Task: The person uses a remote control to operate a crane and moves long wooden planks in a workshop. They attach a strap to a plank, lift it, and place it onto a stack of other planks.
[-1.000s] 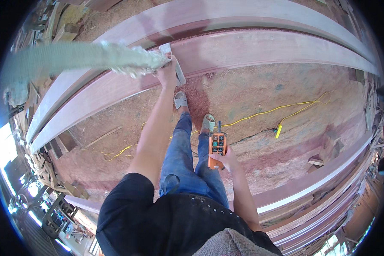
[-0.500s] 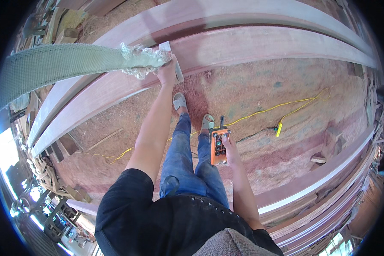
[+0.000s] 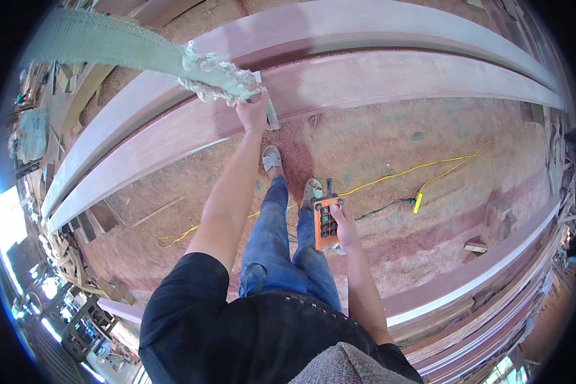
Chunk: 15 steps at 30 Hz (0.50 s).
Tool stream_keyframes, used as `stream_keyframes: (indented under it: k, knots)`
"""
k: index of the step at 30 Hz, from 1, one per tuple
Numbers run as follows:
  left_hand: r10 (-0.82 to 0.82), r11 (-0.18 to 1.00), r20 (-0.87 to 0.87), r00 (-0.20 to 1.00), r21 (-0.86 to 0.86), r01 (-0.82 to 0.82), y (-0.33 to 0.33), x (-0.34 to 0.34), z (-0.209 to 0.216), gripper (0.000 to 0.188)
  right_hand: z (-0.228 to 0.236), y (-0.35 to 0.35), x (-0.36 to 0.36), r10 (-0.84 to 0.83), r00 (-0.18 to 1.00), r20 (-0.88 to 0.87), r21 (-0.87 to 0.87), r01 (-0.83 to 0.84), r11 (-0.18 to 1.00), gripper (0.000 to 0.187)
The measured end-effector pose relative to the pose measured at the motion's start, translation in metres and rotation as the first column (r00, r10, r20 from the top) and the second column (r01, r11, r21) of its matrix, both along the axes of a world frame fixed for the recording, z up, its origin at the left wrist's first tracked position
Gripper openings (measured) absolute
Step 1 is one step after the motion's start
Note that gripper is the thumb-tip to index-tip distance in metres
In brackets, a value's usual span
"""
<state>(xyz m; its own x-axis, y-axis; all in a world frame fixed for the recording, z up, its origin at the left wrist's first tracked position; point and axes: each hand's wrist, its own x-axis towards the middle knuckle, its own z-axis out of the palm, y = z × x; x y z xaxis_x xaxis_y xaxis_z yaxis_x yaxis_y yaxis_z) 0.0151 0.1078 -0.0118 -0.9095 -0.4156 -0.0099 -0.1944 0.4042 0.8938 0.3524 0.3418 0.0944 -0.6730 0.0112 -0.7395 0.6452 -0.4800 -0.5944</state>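
My left hand [image 3: 253, 114] is closed on the frayed end of a wide, pale green webbing sling [image 3: 131, 48]. White fibres hang loose around that end, just above the near long timber beam [image 3: 377, 80]. A narrow pale strip [image 3: 272, 115] sits against the beam's edge beside my fingers; what it belongs to, I cannot make out. Lower down, my right hand [image 3: 345, 227] holds an orange remote control [image 3: 327, 232] with dark buttons and a short black antenna. My thumb rests over its upper buttons.
Behind the near beam lies a second long beam [image 3: 365, 22]. A yellow cord [image 3: 397, 168] crosses the dusty ground near my feet, with a yellow connector [image 3: 418, 203] at the right. More stacked timber [image 3: 480, 301] runs along the lower right; scrap wood [image 3: 67, 256] is piled left.
The sling's left stretch has swung upward in the picture and now slopes down toward my left hand, which still grips the frayed end. My right hand keeps the remote control in nearly the same place.
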Motion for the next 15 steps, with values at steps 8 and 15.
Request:
stream_keyframes:
  k: [8, 15]
  knots:
    - [-0.16, 0.984, -0.115, 0.98, 0.056, 0.167, -0.022, 0.001, 0.029, 0.037, -0.001, 0.0, 0.011, 0.053, 0.997, 0.049, 0.012, -0.054, 0.998, 0.035]
    - [-0.179, 0.924, -0.082, 0.981, 0.33, 0.196, -0.046, -0.013, 0.047, 0.03, 0.017, 0.009, 0.027, 0.142, 0.988, 0.054, 0.013, -0.143, 0.99, 0.033]
